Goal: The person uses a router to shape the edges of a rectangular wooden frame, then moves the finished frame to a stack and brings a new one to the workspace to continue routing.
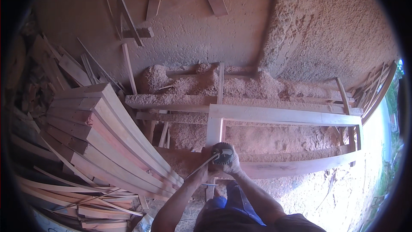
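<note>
A corded power tool with a round dark top, apparently a router (pixel 222 153), stands over the near left corner of a pale wooden frame (pixel 283 112). My left hand (pixel 206 158) is closed around its left side, the fingers partly hidden by the tool. On the other side my right hand (pixel 234 166) grips it too. A grey cord (pixel 201 167) runs from the tool across my left forearm. The frame is a long rectangle with an open middle, lying on rough timber supports; the underside of the tool is out of sight.
A big stack of planks (pixel 124 137) rises close on my left, with thin strips (pixel 81 195) below it. Sawdust heaps (pixel 240 87) cover the beams along the wall (pixel 206 38). Offcuts lean at the far left. Bright daylight enters at the right.
</note>
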A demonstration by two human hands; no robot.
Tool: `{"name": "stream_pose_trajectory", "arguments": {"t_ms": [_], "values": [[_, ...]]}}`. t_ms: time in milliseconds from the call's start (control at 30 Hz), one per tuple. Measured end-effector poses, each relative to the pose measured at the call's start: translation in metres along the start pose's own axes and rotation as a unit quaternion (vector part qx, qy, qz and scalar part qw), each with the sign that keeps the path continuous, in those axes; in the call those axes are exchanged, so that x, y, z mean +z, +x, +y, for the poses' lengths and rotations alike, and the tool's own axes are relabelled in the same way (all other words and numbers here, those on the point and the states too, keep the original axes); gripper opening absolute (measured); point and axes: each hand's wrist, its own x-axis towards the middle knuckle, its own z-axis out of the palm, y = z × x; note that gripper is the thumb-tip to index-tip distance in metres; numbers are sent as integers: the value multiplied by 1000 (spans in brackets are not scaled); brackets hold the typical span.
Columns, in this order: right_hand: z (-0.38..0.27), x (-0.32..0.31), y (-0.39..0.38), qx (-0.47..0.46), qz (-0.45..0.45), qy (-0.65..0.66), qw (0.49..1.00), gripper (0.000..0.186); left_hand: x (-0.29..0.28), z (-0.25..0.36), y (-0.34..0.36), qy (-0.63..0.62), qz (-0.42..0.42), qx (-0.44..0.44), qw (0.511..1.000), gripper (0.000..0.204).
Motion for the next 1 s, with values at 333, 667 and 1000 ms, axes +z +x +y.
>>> {"name": "stream_pose_trajectory", "arguments": {"t_ms": [333, 667, 1000], "values": [[4, -8, 75, 66, -19, 219, 973, 80, 0, 31, -2, 229, -39, -80, 969, 122], [24, -16, 138, 27, 10, 221, 975, 83, 7, 37, 7, 270, -14, -92, 958, 126], [27, -23, 162, 26, 19, 171, 985, 81, 11, 31, 4, 279, -1, -89, 956, 128]]}}
